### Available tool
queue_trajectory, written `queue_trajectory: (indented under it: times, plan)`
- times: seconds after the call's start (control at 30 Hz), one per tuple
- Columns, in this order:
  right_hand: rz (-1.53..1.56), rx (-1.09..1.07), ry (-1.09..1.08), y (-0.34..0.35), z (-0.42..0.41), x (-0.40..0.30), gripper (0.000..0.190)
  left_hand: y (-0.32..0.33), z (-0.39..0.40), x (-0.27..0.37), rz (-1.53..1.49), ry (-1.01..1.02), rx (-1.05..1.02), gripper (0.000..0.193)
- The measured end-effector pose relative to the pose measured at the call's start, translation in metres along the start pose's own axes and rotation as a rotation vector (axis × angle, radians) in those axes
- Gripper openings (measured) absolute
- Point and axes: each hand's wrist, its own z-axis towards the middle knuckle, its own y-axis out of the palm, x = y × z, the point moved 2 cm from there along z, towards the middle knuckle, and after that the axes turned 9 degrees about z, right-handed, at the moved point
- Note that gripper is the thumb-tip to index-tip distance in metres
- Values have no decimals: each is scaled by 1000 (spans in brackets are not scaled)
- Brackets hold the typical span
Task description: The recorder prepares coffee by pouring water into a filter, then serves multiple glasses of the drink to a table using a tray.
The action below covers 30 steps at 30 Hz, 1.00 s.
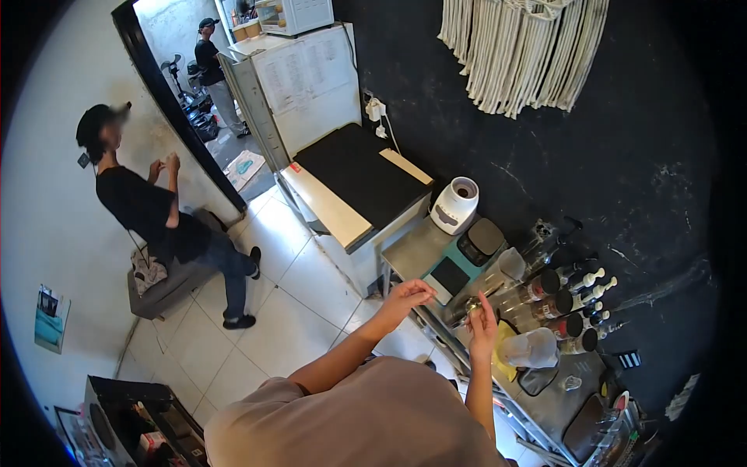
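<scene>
My left hand [408, 299] is raised over the near edge of the steel table [408, 248], thumb and fingertips close together. Whether anything thin is pinched there is too small to make out. My right hand [483, 333] is up to the right of it, fingers bent and pointing away from me. A small shiny metal object [473, 304] shows by its fingertips; I cannot tell if it is held or stands behind. Beyond the hands lie a dark flat pad [450, 276] and a black scale [481, 240]. A translucent plastic pitcher [531, 348] stands right of my right hand, beside a yellow cloth [505, 356].
A white blender base [456, 204] stands at the table's far end. Lidded jars [543, 285] and pump bottles [589, 283] line the black wall. A white chest with a black mat [362, 175] adjoins the table. One person [146, 198] sits left on a grey bench [169, 292]; another [213, 70] stands beyond the doorway.
</scene>
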Motion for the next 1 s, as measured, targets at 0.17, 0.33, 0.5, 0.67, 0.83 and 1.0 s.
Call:
queue_trajectory:
  times: [0.17, 0.33, 0.5, 0.67, 0.83, 1.0]
  plan:
    - [-36, 27, 64, -95, -17, 4, 43, 71, 4, -28, 93, 61, 21, 16]
    - [20, 30, 157, -138, -34, 9, 35, 109, -6, -73, 168, -109, 96, 19]
    - [-119, -28, 264, -169, -46, 24, 29, 108, -11, -133, 403, -124, 34, 22]
    - [-156, -104, 225, -155, -2, -8, 26, 67, 19, -144, 848, -175, 130, 46]
    - [-190, 158, 176, -200, -36, -39, 23, 58, 34, -191, 737, -388, -39, 76]
    - [-180, 425, 76, -267, -68, -42, 20, 48, 48, -253, 1086, -104, -9, 67]
